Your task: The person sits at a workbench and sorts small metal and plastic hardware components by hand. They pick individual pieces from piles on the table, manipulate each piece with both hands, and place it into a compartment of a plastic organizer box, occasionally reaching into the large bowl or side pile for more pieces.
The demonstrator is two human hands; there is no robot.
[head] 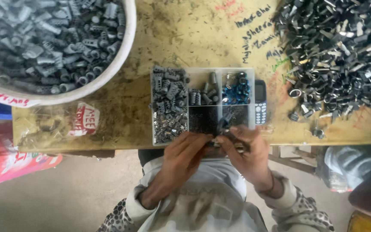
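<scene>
My left hand and my right hand meet at the near edge of the table, both pinched on a small dark metal part between them. Just beyond my fingers lies a clear compartment box. It holds grey ribbed plastic pieces, a few more grey pieces in the middle cell, blue rings and small dark metal bits in the near cells.
A large white bowl full of grey plastic pieces stands at the back left. A heap of dark metal clips covers the back right. A small blue keypad phone lies beside the box. The yellow table bears handwriting.
</scene>
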